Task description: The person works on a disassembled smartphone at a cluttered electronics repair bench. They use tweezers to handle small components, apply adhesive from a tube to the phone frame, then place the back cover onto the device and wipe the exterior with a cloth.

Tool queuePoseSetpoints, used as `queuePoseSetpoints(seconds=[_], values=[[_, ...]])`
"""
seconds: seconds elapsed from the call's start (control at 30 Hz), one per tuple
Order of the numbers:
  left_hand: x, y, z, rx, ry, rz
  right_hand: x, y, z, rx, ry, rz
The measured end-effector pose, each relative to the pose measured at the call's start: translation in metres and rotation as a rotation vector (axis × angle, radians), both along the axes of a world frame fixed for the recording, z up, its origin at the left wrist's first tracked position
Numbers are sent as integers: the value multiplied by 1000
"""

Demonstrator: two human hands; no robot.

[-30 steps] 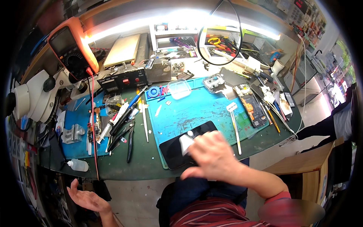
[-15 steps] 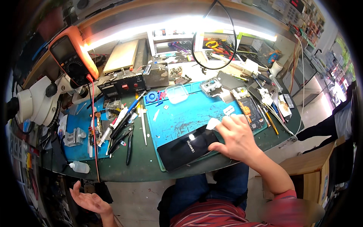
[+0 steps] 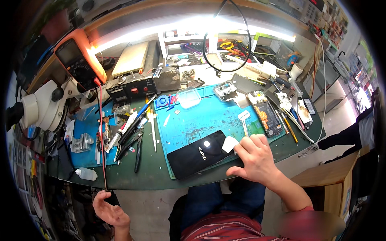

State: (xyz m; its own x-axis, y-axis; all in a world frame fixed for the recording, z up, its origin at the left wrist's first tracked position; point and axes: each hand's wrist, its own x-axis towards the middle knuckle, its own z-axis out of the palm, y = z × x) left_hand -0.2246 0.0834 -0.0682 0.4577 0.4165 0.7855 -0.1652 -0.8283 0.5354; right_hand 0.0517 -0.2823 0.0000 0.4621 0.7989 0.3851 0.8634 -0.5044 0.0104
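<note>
A black phone lies at a slant near the front edge of the blue work mat, white lettering on its dark screen. At its right end, a small white piece of tissue or cloth sticks out from the fingers of my right hand. The thumb of that hand stands apart, near the phone's lower right side. My left hand is raised off the bench's front edge, fingers loosely bent and apart, holding nothing. An opened phone with bare inner parts lies beyond my right hand, beside a pale T-shaped tool.
Pliers, tweezers and pens lie left of the mat. A small white bottle stands out at the front left. An orange multimeter, a microscope and a power supply stand behind. A clear plastic box sits on the mat.
My right hand has drawn back toward me and slightly right, off the phone, with the white piece moving along. My left hand has shifted right.
</note>
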Motion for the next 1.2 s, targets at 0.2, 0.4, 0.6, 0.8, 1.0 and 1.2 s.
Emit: queuePoseSetpoints(seconds=[0.2,0.4,0.6,0.8,1.0,1.2], values=[[-5,-2,-8,39,59,-53,-10,-9,-7,113,-146,-120],[-14,-7,-9,-30,-1,-1,-27,12,-13,75,-96,-17],[-31,-4,-6,-14,-19,54,-86,93,-24,213,114,290],[-61,-6,-7,-79,58,9,-109,109,-7,459,212,427],[-24,-61,1,-592,138,-263,-98,101,-13,381,225,311],[-19,-72,-30,-1189,123,-1174,-42,61,42,668,-169,68]])
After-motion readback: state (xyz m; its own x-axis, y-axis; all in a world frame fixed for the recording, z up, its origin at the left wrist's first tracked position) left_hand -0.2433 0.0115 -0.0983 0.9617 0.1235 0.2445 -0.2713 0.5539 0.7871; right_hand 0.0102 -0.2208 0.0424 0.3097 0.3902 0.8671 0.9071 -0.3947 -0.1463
